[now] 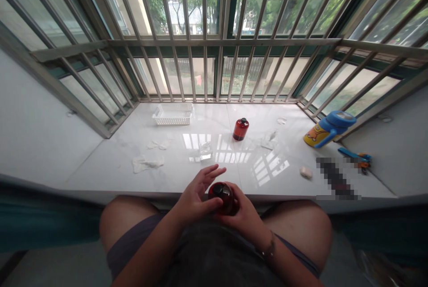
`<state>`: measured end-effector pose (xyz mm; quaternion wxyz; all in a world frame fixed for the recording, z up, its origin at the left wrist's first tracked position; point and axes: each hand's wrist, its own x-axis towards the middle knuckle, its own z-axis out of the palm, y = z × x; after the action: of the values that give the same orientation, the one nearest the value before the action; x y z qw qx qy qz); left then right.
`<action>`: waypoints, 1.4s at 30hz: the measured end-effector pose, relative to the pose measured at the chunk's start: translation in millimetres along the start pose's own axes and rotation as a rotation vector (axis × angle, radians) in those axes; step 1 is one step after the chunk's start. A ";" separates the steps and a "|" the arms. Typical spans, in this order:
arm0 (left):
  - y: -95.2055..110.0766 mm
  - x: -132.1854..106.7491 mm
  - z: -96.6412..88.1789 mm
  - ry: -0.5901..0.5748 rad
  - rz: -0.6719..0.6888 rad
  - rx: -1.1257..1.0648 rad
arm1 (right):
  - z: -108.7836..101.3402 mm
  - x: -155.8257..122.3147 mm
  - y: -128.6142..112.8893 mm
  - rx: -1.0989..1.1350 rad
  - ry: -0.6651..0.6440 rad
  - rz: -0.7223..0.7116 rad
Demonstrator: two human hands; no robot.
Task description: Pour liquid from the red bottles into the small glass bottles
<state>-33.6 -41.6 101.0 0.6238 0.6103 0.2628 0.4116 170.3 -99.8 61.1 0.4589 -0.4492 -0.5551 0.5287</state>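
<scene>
Close to my lap, at the counter's front edge, I have a dark red-brown bottle [221,193] with a black cap. My right hand [239,206] is wrapped round its right side and holds it. On the other side my left hand [199,195] is open, its fingers stretched out and apart, with the thumb lying against the bottle. Farther off on the white counter [113,166] stands a similar red-brown bottle [240,129] with a black top. A small clear object [205,151] sits just beyond my hands.
A white perforated basket [173,115] stands at the back left. Crumpled white tissue [148,164] lies nearer on that side. To the right are a clear plastic piece [268,141], a pale lump [306,172], a blue and yellow cup [327,130] and blue-orange tools [357,156]. Metal bars [217,43] enclose the back.
</scene>
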 end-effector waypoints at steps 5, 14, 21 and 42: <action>-11.8 5.0 -0.6 0.179 0.021 0.030 | 0.8 0.2 -0.6 -0.027 -0.005 -0.003; 0.6 0.2 -6.7 0.036 -0.016 0.029 | -0.3 -0.9 -0.9 -0.035 -0.005 0.020; 11.5 -2.4 -12.3 -0.172 -0.062 0.092 | -1.0 0.8 -4.5 0.051 -0.145 0.043; -44.8 -7.2 -264.4 0.493 -0.193 1.426 | -171.1 59.7 73.3 -0.511 0.909 0.093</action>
<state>-248.3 100.3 25.1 0.0348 0.7302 0.6493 0.2101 329.2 -8.4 -6.8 0.5053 -0.7552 -0.3905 0.1478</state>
